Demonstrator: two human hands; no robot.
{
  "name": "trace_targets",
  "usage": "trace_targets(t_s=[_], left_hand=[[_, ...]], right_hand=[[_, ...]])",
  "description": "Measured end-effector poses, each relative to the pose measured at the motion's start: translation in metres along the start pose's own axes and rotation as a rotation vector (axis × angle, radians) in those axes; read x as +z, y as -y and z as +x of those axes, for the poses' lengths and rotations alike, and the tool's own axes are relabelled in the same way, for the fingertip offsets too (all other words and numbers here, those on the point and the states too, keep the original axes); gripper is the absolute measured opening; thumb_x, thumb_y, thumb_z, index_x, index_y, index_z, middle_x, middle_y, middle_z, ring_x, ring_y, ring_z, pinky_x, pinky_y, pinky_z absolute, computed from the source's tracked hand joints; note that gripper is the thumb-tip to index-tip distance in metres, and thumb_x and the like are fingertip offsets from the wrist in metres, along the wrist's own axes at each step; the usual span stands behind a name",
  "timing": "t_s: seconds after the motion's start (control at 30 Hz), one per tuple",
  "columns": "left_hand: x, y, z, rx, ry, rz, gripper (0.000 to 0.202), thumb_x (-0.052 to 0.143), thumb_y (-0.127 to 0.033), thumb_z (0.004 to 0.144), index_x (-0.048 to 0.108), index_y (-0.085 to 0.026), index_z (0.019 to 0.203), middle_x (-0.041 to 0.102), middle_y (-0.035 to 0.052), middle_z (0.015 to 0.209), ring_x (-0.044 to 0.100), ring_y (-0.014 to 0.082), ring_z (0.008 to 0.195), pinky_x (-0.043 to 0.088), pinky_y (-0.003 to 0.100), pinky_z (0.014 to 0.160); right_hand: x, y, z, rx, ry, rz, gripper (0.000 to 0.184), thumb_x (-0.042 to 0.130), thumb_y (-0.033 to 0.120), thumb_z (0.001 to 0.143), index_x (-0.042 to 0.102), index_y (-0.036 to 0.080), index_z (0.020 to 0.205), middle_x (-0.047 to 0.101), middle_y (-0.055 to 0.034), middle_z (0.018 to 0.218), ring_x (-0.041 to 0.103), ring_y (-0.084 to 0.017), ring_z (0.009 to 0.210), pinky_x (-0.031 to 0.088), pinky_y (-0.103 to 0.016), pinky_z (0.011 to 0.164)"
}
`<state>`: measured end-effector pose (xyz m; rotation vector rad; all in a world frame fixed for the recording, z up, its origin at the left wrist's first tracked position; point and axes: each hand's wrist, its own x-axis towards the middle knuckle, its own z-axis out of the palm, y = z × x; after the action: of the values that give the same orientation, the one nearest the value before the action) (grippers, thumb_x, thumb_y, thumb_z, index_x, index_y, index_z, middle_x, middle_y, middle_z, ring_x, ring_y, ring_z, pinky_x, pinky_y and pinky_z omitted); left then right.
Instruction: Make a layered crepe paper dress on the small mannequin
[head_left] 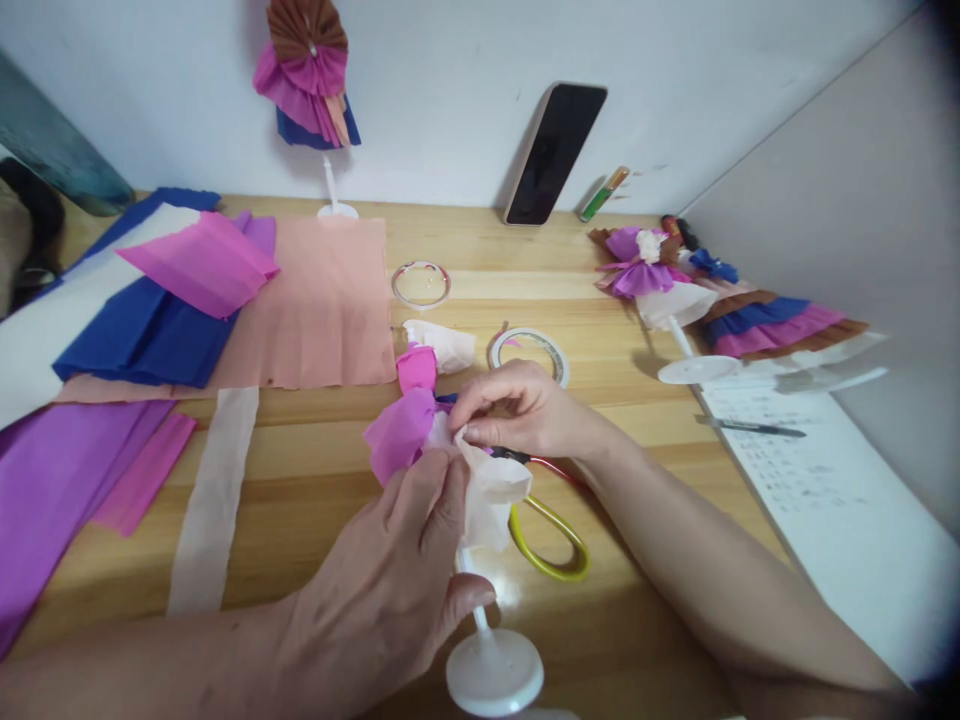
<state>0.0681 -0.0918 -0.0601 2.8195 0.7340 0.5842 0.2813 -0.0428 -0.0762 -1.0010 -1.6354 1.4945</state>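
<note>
A crepe paper figure with purple crepe paper and a white crepe paper piece is tilted on a white plastic stand, its round base toward me. My left hand grips the figure around its middle, thumb stretched near the stem. With fingertips pinched, my right hand holds the upper edge of the white crepe paper. Scissors with yellow-edged handles lie partly hidden under the paper and my right wrist. Just beyond the figure are a pink paper roll and a crumpled white piece.
Stacked crepe sheets cover the left side, with a white strip nearer me. Tape rings lie mid-table. A phone leans on the wall beside a finished figure. More paper figures, a notebook and a pen sit right.
</note>
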Motion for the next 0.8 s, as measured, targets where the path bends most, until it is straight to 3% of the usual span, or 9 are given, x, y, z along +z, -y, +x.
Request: trace_targets(t_s=[0.13, 0.4, 0.63, 0.8], left_hand=[[0.010, 0.003, -0.003, -0.016, 0.041, -0.002, 0.034, 0.036, -0.031, 0.097, 0.049, -0.005, 0.114, 0.058, 0.0208, 0.112, 0.063, 0.0251, 0.089, 0.060, 0.036, 0.072], [0.012, 0.003, -0.005, 0.086, 0.086, 0.157, 0.020, 0.053, -0.023, 0.089, 0.059, -0.008, 0.100, 0.059, 0.0061, 0.076, 0.057, 0.0208, 0.066, 0.051, 0.031, 0.049], [0.012, 0.000, -0.007, 0.136, 0.116, 0.244, 0.040, 0.052, -0.031, 0.093, 0.056, -0.001, 0.119, 0.063, 0.0135, 0.095, 0.061, 0.0227, 0.077, 0.052, 0.032, 0.056], [0.012, -0.004, -0.010, 0.160, 0.132, 0.279, 0.051, 0.052, -0.037, 0.093, 0.054, 0.003, 0.125, 0.063, 0.0160, 0.097, 0.061, 0.0249, 0.081, 0.054, 0.034, 0.063]], right_hand=[[0.002, -0.003, 0.000, 0.078, -0.001, 0.135, 0.016, 0.074, 0.028, 0.075, 0.067, 0.013, 0.078, 0.059, 0.0021, 0.058, 0.055, -0.008, 0.048, 0.046, -0.019, 0.047], [0.005, -0.001, 0.000, 0.070, -0.002, 0.103, 0.012, 0.071, 0.025, 0.077, 0.067, 0.014, 0.077, 0.059, 0.0020, 0.063, 0.055, -0.008, 0.050, 0.047, -0.019, 0.048], [0.014, 0.018, -0.001, -0.120, -0.054, -0.445, 0.007, 0.062, 0.012, 0.080, 0.065, 0.015, 0.074, 0.062, 0.0004, 0.067, 0.055, -0.009, 0.062, 0.042, -0.020, 0.058], [0.022, 0.030, -0.004, -0.183, -0.091, -0.729, 0.018, 0.059, 0.006, 0.079, 0.055, 0.016, 0.065, 0.051, 0.0041, 0.059, 0.045, -0.008, 0.056, 0.033, -0.021, 0.055]])
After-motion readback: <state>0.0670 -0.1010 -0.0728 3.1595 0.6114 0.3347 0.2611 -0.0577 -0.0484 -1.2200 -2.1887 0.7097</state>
